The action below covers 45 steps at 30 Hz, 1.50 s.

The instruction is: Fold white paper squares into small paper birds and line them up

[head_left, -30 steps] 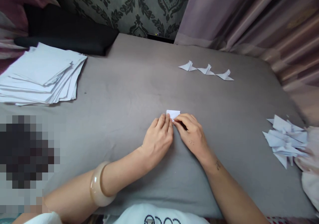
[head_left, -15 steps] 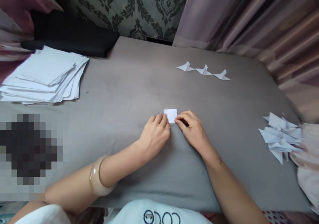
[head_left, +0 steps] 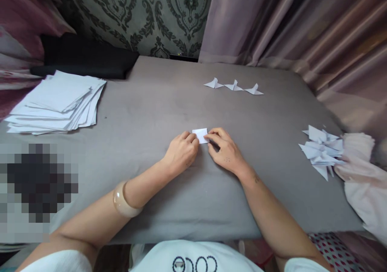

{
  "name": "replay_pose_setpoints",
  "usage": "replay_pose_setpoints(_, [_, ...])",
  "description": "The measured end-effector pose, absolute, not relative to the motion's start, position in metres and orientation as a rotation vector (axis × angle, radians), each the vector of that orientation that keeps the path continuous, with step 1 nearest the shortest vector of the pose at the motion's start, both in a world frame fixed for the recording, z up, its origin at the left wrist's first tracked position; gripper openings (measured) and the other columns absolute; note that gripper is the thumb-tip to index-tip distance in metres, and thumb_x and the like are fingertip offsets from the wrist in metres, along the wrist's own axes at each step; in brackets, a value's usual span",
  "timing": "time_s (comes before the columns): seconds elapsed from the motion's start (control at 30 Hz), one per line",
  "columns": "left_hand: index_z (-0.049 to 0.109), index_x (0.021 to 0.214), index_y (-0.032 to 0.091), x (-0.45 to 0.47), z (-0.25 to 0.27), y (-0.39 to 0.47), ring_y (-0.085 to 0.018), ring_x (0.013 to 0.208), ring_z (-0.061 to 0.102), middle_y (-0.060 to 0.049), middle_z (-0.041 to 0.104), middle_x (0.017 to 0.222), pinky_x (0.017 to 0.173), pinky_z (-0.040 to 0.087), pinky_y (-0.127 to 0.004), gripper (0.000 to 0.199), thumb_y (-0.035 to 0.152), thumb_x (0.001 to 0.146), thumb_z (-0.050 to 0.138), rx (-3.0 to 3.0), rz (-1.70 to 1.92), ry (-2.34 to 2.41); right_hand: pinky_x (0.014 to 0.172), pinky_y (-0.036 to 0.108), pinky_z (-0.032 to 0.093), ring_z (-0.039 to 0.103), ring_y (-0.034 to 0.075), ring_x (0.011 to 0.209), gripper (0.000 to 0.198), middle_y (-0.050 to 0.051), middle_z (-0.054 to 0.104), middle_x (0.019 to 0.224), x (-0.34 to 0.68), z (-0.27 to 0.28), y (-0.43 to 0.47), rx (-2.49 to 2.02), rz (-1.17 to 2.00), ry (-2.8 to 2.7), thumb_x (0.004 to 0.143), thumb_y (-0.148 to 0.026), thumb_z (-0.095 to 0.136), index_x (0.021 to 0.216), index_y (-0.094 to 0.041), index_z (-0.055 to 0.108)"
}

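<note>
A small folded piece of white paper [head_left: 200, 135] lies on the grey cloth between my two hands. My left hand [head_left: 182, 150] is closed at its left edge, fingertips bent together on the paper. At the paper's right side is my right hand [head_left: 224, 149], with a finger resting on the edge and the thumb set apart from it below. The fingers of that hand are curved and partly spread. Beyond the hands, three folded paper birds [head_left: 234, 86] stand in a row, tips touching or nearly so.
A stack of white paper sheets [head_left: 60, 106] sits at the left, with a folded black cloth [head_left: 87, 60] behind it. Several folded paper birds [head_left: 322, 149] are piled at the right beside pale fabric [head_left: 359, 171]. A person, blurred out, is at the lower left. Curtains [head_left: 256, 17] hang behind.
My right hand's fingers have moved from pinching the paper's lower right corner to its right edge, more open. The whole view has shifted slightly.
</note>
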<state>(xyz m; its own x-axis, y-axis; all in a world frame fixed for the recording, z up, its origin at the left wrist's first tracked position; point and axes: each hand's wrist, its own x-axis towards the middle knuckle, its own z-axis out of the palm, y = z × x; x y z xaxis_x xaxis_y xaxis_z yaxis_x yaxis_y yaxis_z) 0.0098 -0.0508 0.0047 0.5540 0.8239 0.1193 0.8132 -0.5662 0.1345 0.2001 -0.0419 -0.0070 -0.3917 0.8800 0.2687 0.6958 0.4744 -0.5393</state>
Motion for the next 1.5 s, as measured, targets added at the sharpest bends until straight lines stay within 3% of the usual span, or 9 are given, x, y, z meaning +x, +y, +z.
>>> replay_pose_setpoints(0.1, [0.062,0.1,0.014,0.007,0.0,-0.047,-0.024,0.093,0.058,-0.012,0.066,0.104,0.079,0.047,-0.034,0.022,0.029,0.097,0.046,2.688,0.366,1.451,0.088,0.034,0.049,0.058,0.02,0.1,0.019,0.007,0.062,0.106,0.2,-0.008,-0.042,-1.31,0.36,-2.268,0.093,-0.023,0.051,0.104,-0.021,0.066])
replay_pose_setpoints(0.23, [0.062,0.099,0.014,0.005,-0.006,-0.043,-0.023,0.093,0.057,-0.01,0.065,0.107,0.077,0.047,-0.034,0.027,0.037,0.097,0.047,2.702,0.446,1.461,0.083,0.033,0.047,0.058,0.02,0.093,0.022,0.007,0.066,0.101,0.2,-0.007,-0.042,-1.305,0.167,-2.394,0.098,-0.024,0.045,0.103,-0.02,0.066])
replay_pose_setpoints(0.43, [0.062,0.093,0.013,0.007,-0.003,-0.047,-0.024,0.088,0.058,-0.01,0.067,0.098,0.073,0.046,-0.036,0.02,0.018,0.097,0.044,2.798,0.306,1.47,0.078,0.034,0.044,0.058,0.021,0.087,0.027,0.009,0.067,0.096,0.189,-0.001,-0.048,-1.283,0.004,-2.472,0.1,-0.023,0.038,0.096,-0.019,0.065])
replay_pose_setpoints(0.6, [0.064,0.087,0.012,0.004,0.004,-0.051,-0.025,0.089,0.055,-0.014,0.064,0.1,0.075,0.048,-0.035,0.016,0.011,0.092,0.048,2.785,0.281,1.553,0.081,0.034,0.046,0.059,0.021,0.092,0.018,0.008,0.065,0.1,0.186,0.001,-0.054,-1.292,0.214,-2.415,0.097,-0.029,0.048,0.103,-0.02,0.062])
replay_pose_setpoints(0.73, [0.064,0.091,0.012,-0.002,0.004,-0.051,-0.025,0.087,0.055,-0.011,0.064,0.095,0.074,0.049,-0.035,0.016,0.009,0.091,0.048,2.738,0.269,1.553,0.083,0.034,0.048,0.058,0.022,0.097,0.033,0.008,0.06,0.105,0.191,-0.002,-0.052,-1.399,0.338,-2.311,0.088,-0.032,0.062,0.119,-0.023,0.059])
replay_pose_setpoints(0.87, [0.065,0.097,0.013,-0.003,0.001,-0.051,-0.023,0.091,0.055,-0.01,0.065,0.1,0.079,0.05,-0.034,0.022,0.01,0.094,0.043,2.707,0.381,1.464,0.081,0.033,0.048,0.058,0.02,0.093,0.023,0.008,0.059,0.101,0.194,-0.003,-0.049,-1.374,0.234,-2.358,0.093,-0.025,0.051,0.112,-0.025,0.065])
replay_pose_setpoints(1.03, [0.065,0.099,0.013,0.0,-0.003,-0.052,-0.022,0.092,0.056,-0.011,0.064,0.1,0.079,0.05,-0.032,0.025,0.011,0.095,0.04,2.67,0.441,1.38,0.079,0.033,0.046,0.058,0.02,0.088,0.027,0.009,0.061,0.097,0.195,-0.001,-0.051,-1.378,0.109,-2.433,0.097,-0.022,0.042,0.102,-0.02,0.069])
replay_pose_setpoints(1.3, [0.067,0.091,0.016,-0.003,-0.014,-0.05,-0.021,0.087,0.056,-0.009,0.063,0.097,0.08,0.049,-0.036,0.018,0.026,0.094,0.052,2.273,0.714,1.51,0.077,0.03,0.047,0.062,0.019,0.093,0.02,0.005,0.065,0.097,0.196,0.001,-0.051,-1.516,0.442,-2.229,0.095,-0.034,0.052,0.095,-0.023,0.069])
replay_pose_setpoints(1.5, [0.068,0.086,0.016,-0.004,-0.009,-0.044,-0.019,0.084,0.058,-0.008,0.062,0.092,0.079,0.05,-0.034,0.014,0.025,0.09,0.058,1.929,0.768,1.512,0.072,0.029,0.047,0.062,0.016,0.082,0.019,0.003,0.064,0.096,0.191,-0.001,-0.047,-1.628,0.602,-2.017,0.092,-0.036,0.055,0.091,-0.025,0.07])
